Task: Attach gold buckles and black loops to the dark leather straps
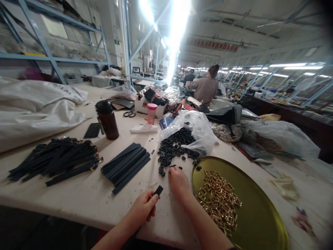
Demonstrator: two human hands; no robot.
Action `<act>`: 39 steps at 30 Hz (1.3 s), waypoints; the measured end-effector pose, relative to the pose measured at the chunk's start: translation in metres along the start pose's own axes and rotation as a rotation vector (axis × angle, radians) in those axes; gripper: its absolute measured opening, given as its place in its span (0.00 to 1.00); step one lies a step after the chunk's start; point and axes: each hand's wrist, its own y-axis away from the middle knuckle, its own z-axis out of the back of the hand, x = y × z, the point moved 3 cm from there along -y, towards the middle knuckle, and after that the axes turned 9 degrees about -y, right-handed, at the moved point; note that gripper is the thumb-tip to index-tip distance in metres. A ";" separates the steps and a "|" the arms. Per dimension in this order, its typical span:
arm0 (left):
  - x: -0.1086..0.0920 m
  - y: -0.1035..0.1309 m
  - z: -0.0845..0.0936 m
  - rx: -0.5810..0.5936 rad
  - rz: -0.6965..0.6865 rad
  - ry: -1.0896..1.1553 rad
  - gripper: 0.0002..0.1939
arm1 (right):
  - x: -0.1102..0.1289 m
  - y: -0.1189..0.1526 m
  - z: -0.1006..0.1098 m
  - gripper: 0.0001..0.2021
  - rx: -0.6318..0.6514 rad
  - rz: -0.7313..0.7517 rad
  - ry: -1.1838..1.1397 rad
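My left hand is closed around a black strap, whose flat end sticks out past the thumb; its other end hangs down toward the table edge. At the near side of a heap of small black loops, my right hand has its fingers curled together, with a black loop at the fingertips. The heap spills from a clear plastic bag. Left of my hands lies a neat stack of black straps. Farther left is a pile of black straps with gold buckles.
An olive-gold tray holding many gold buckles sits to the right. Behind the straps stand a dark brown bottle, a phone and a pink cup. Scissors lie farther back. A person is beyond the table.
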 end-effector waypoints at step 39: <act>-0.038 0.043 -0.001 -0.025 -0.156 -0.338 0.11 | 0.024 0.125 0.004 0.13 0.273 -0.514 -1.417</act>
